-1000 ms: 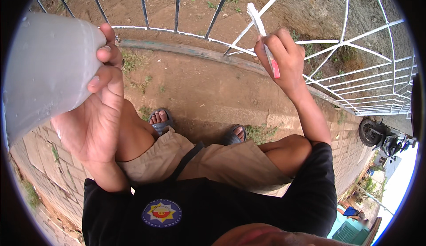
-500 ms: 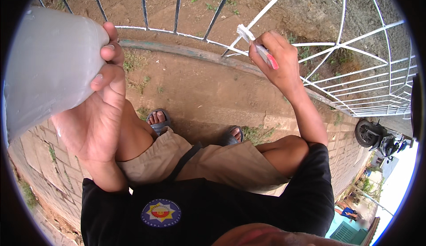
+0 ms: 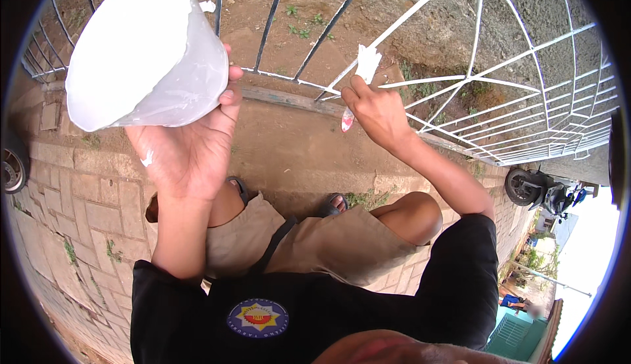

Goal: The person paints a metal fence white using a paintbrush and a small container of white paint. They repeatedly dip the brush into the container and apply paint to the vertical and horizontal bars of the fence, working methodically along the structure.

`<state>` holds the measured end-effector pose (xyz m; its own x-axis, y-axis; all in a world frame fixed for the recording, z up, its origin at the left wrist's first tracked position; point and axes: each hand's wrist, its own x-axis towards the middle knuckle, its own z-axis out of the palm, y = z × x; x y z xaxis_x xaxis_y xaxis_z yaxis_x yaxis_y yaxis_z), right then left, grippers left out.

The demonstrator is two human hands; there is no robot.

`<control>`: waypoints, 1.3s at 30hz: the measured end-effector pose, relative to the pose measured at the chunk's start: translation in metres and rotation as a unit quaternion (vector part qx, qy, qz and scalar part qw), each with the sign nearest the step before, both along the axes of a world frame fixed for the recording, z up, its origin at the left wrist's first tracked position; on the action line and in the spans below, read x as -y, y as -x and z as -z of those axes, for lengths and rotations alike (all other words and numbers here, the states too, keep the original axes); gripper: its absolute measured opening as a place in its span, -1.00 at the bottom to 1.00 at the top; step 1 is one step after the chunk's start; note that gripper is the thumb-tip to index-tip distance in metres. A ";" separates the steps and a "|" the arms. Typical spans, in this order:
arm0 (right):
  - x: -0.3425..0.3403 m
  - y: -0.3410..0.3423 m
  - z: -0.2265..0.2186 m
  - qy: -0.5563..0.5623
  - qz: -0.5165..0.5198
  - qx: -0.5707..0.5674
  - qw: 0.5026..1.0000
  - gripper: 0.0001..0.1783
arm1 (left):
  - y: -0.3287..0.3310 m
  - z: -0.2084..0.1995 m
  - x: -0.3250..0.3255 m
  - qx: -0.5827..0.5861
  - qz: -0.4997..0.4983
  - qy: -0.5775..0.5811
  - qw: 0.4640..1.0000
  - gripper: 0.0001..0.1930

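Note:
A translucent plastic tub [image 3: 190, 91] is gripped from below by my left hand [image 3: 184, 157], its fingers curled round the far side. The tub is tilted so its mouth shows, with white paint [image 3: 135, 35] filling the opening. A white smear marks the palm. My right hand [image 3: 381, 117] closes round a paintbrush [image 3: 369, 63] with white-coated bristles pointing up and a red-and-white handle end sticking out below. The brush is close to the white diagonal bar of a metal fence [image 3: 430, 2]; whether it touches cannot be told.
Dark, unpainted-looking bars [image 3: 273, 12] stand left of the white ones, above a low concrete edge [image 3: 282, 98]. Stone paving [image 3: 92, 213] lies at the left. A parked motorcycle [image 3: 542, 190] and a person [image 3: 513, 301] are at the right. A wheel [image 3: 13, 160] shows at the left rim.
My left hand has moved right and turned the tub so its white inside now shows. My right hand has shifted slightly left and down, and the brush now points more upright.

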<state>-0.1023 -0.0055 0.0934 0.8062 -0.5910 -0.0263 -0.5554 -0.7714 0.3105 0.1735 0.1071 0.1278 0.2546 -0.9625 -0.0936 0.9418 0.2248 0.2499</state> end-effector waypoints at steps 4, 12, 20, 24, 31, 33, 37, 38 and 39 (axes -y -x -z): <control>0.006 -0.013 0.010 -0.052 -0.025 0.007 0.998 -0.90 | 0.008 0.010 0.012 -0.020 0.007 -0.015 1.000 -0.24; -0.004 -0.028 -0.013 0.014 0.051 0.008 0.999 -0.81 | 0.005 -0.003 -0.001 -0.071 0.029 -0.057 0.995 -0.25; -0.016 -0.027 0.003 -0.052 0.023 0.065 0.996 -0.86 | -0.019 -0.004 -0.017 -0.070 -0.017 -0.051 0.996 -0.31; -0.005 -0.035 -0.020 0.016 0.053 0.060 0.997 -0.86 | -0.027 -0.004 -0.013 -0.069 0.004 -0.039 0.997 -0.33; -0.031 -0.039 -0.011 -0.082 0.020 0.044 0.995 -0.89 | -0.017 -0.005 -0.018 -0.099 -0.010 -0.074 0.992 -0.32; -0.006 -0.049 -0.045 0.018 0.000 0.111 0.994 -0.91 | -0.019 -0.006 -0.018 -0.084 -0.026 -0.066 0.994 -0.32; 0.008 -0.016 0.009 0.015 -0.045 -0.070 0.996 -0.95 | -0.023 0.003 -0.011 -0.059 0.009 -0.033 0.998 -0.32; 0.004 -0.012 0.024 -0.038 -0.046 -0.112 0.992 -0.94 | -0.023 0.000 -0.010 -0.065 0.016 -0.035 0.997 -0.32; 0.000 -0.009 0.033 -0.084 -0.024 -0.090 0.992 -0.92 | -0.022 0.000 -0.010 -0.072 0.018 -0.036 0.997 -0.32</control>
